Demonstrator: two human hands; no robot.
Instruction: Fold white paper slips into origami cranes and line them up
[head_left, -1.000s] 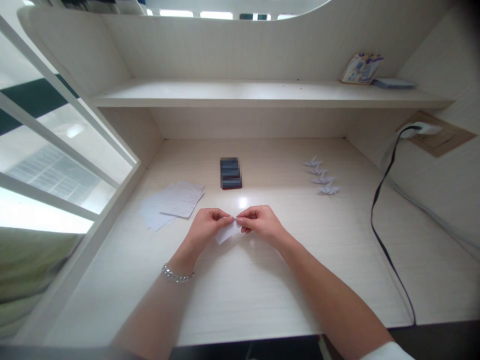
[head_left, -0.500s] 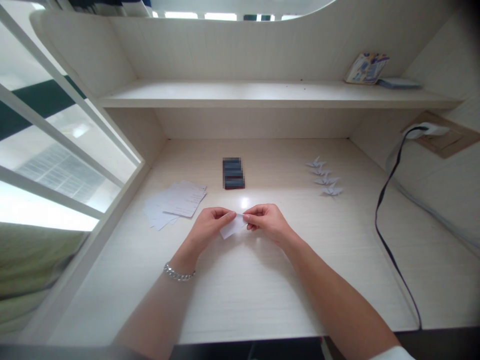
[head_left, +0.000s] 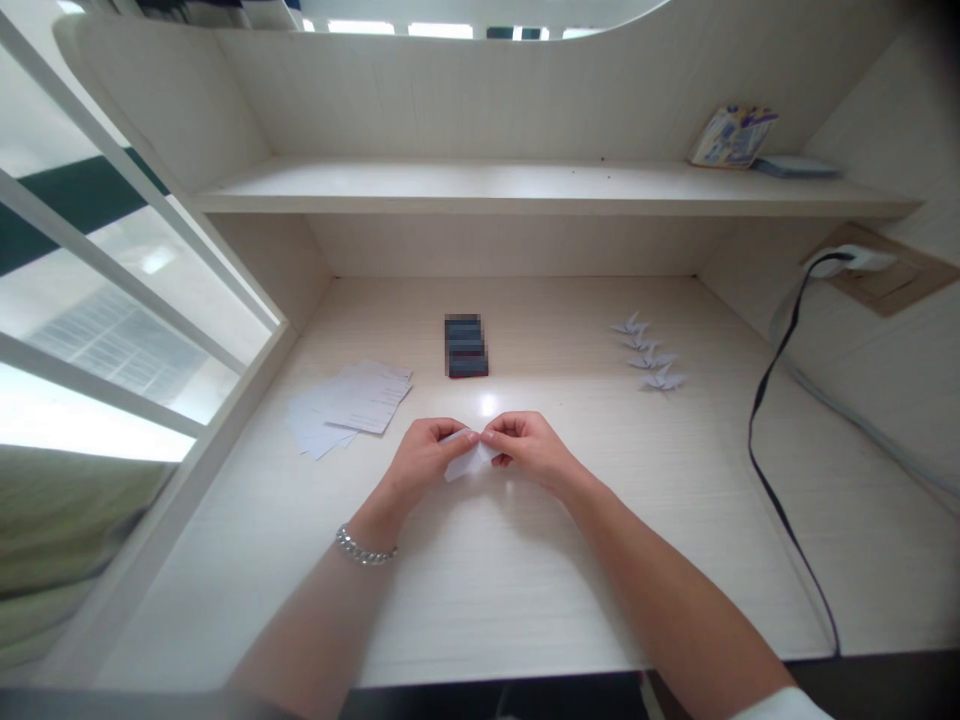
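A small folded piece of white paper [head_left: 466,464] is held between my two hands over the middle of the desk. My left hand [head_left: 429,455] pinches its left and upper edge with thumb and fingers. With its thumb and forefinger, my right hand [head_left: 526,440] grips the paper's right side, and the two thumb tips nearly meet there. Fingers cover part of the paper, so its full fold is hidden. Several folded paper cranes [head_left: 652,358] stand in a row at the back right. Left of my hands lies a loose pile of white paper sheets [head_left: 367,400].
A dark blurred rectangular object [head_left: 466,346] lies behind my hands. On the right, a black cord [head_left: 759,440] runs from the wall socket [head_left: 885,270] down to the front edge. The shelf [head_left: 450,185] above holds a small colourful packet [head_left: 733,137]. White bars [head_left: 112,255] border the left.
My fingertips have come closer together on the paper, with the left hand shifting slightly right. The paper's upper edge now shows more above the left thumb.
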